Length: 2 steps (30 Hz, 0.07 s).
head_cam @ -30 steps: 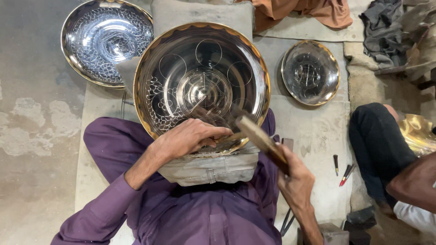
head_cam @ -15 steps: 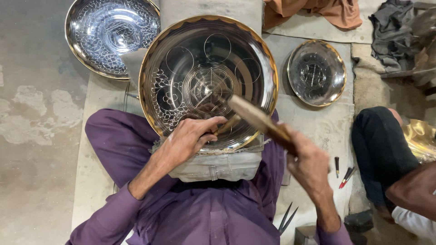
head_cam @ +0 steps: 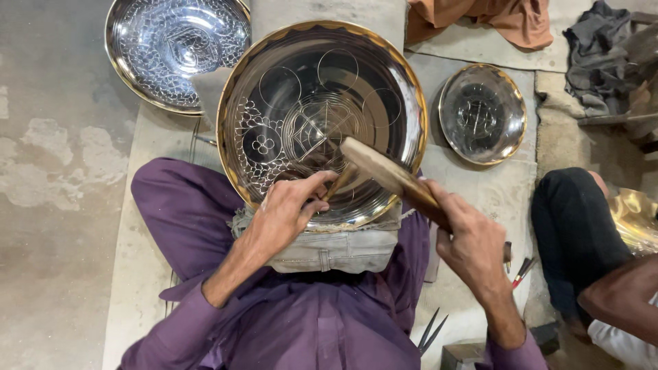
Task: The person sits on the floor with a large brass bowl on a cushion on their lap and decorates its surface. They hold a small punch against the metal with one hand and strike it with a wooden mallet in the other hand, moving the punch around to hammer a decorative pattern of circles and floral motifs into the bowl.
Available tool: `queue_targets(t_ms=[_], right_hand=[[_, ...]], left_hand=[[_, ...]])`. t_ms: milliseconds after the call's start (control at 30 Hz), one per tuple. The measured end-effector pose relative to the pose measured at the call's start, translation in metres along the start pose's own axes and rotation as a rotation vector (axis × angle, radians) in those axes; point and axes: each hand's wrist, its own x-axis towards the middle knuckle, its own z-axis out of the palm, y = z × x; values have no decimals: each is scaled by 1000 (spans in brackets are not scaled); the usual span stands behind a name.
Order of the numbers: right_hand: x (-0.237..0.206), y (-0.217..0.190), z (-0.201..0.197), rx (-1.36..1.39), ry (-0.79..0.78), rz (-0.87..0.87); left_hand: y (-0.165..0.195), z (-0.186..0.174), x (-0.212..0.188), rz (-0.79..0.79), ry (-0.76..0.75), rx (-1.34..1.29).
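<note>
Right over the person's lap, big engraved brass bowl (head_cam: 322, 116) propped up, left hand (head_cam: 291, 209) pinching a thin chisel (head_cam: 337, 186) against its lower inside, right hand (head_cam: 473, 250) wrapped around a wooden mallet (head_cam: 394, 179) just above the chisel's top end

A metal craft workshop on the floor: engraved bowls (head_cam: 322, 123) spread on mats across the upper frame, a hammer (head_cam: 391, 181) mid-frame, small tools (head_cam: 522, 270) lower right, bare concrete (head_cam: 48, 205) left.
</note>
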Motion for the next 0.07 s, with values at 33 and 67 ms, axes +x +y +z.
queue_targets(t_ms=[33, 67], right_hand=[[1, -2, -5, 17, 7, -2], [2, -3, -11, 32, 10, -4]], left_hand=[[1, 1, -3, 8, 37, 4], [3, 3, -6, 14, 75, 4]])
